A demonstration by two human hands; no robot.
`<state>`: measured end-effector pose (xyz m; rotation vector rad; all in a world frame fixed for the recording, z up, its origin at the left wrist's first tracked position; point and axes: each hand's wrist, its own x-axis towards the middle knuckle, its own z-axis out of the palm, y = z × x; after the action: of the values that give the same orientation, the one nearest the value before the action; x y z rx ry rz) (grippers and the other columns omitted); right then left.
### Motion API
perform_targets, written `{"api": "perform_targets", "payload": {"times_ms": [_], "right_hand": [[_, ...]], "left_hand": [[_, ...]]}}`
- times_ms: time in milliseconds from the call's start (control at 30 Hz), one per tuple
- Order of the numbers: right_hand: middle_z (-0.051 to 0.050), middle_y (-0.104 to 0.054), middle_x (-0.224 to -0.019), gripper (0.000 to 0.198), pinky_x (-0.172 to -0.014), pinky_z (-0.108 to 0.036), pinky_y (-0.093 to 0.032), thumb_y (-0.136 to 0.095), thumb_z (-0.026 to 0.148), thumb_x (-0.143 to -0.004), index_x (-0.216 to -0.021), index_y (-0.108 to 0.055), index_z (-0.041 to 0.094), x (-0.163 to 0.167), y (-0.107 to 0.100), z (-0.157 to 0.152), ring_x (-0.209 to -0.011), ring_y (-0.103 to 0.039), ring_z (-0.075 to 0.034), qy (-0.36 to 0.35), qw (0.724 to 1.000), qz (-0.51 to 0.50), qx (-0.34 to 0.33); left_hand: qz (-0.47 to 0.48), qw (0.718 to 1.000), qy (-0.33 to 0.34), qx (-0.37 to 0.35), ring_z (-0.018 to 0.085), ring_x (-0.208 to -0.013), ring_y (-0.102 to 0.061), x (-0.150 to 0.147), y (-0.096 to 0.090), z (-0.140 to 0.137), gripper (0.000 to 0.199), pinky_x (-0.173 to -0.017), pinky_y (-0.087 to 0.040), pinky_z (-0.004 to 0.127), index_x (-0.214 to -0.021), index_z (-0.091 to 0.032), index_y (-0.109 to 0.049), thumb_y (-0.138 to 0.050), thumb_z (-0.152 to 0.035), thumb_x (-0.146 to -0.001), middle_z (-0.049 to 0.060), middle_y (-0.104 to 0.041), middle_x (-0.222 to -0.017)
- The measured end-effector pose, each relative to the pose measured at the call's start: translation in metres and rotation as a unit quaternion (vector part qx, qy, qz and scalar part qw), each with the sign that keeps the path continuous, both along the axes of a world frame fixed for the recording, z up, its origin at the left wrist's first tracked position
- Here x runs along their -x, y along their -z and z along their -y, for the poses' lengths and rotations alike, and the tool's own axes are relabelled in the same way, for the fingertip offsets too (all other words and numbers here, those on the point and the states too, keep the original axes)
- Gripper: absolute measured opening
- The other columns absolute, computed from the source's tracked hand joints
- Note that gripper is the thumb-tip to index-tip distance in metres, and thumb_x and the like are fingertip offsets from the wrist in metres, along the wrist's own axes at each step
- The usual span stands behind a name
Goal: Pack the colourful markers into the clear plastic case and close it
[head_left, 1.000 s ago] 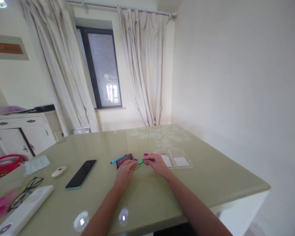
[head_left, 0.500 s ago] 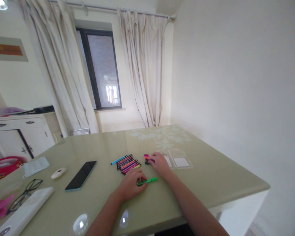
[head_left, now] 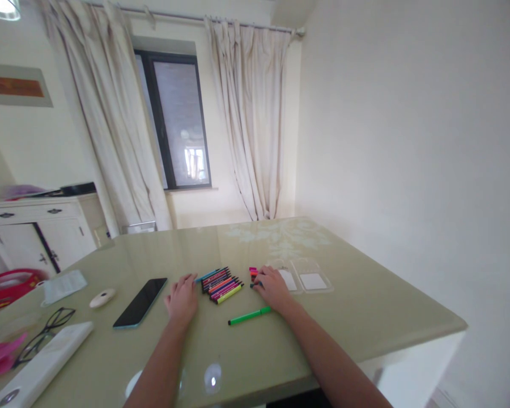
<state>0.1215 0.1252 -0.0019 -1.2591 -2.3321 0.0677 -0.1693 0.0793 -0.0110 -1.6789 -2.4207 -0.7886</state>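
Note:
My left hand [head_left: 182,297] is at the left end of a light blue marker [head_left: 208,275], its fingertips closed around that end. The blue marker lies along the far side of a row of several coloured markers [head_left: 221,286], with a yellow one nearest me. In front of the row, a green marker [head_left: 249,316] lies by itself, its right end close to my right wrist. My right hand [head_left: 275,288] rests with curled fingers on a small group of coloured marker caps [head_left: 253,272], gripping a dark one; the fingers partly hide them.
Beside my right hand lies an opened clear plastic case [head_left: 312,277] with white inserts. To the left are a phone [head_left: 140,303], a white oval object [head_left: 102,298], a face mask [head_left: 64,286], glasses [head_left: 42,337] and a long white object [head_left: 42,362]. The table's front edge is near my forearms.
My left hand has let go of the green marker, which stays on the table, and has moved left to the blue marker's end. My right hand has barely moved.

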Motion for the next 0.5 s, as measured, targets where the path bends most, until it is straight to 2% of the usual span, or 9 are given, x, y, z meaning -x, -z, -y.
{"api": "perform_targets", "payload": {"times_ms": [133, 300, 500], "right_hand": [[-0.006, -0.064, -0.107, 0.010, -0.091, -0.034, -0.040, -0.068, 0.027, -0.090, -0.096, -0.074, 0.022, 0.0009, 0.0019, 0.0000, -0.105, -0.056, -0.023, -0.001, 1.000, 0.003, -0.002], [-0.006, -0.065, -0.107, 0.010, -0.090, -0.034, -0.041, -0.068, 0.027, -0.090, -0.096, -0.074, 0.022, 0.0010, -0.0016, 0.0027, -0.105, -0.056, -0.023, -0.003, 1.000, -0.003, -0.002], [-0.006, -0.065, -0.106, 0.009, -0.089, -0.034, -0.042, -0.068, 0.026, -0.090, -0.095, -0.075, 0.022, 0.0010, -0.0042, 0.0044, -0.104, -0.057, -0.023, -0.001, 1.000, -0.012, 0.007]], "left_hand": [[-0.015, 0.998, 0.054, 0.031, 0.032, -0.130, -0.048, 0.0002, 0.0045, -0.0043, 0.044, -0.100, -0.039, 0.056, -0.132, -0.035, -0.061, -0.034, -0.025, -0.100, 0.005, -0.054, -0.149], [-0.043, 0.998, 0.030, 0.029, 0.031, -0.128, -0.049, -0.0052, -0.0003, -0.0025, 0.038, -0.097, -0.041, 0.051, -0.122, -0.030, -0.066, -0.038, -0.026, -0.099, 0.007, -0.058, -0.143], [-0.059, 0.997, 0.033, 0.024, 0.029, -0.124, -0.051, -0.0063, -0.0030, 0.0008, 0.032, -0.095, -0.041, 0.047, -0.120, -0.031, -0.066, -0.043, -0.027, -0.098, 0.007, -0.061, -0.137]]}}
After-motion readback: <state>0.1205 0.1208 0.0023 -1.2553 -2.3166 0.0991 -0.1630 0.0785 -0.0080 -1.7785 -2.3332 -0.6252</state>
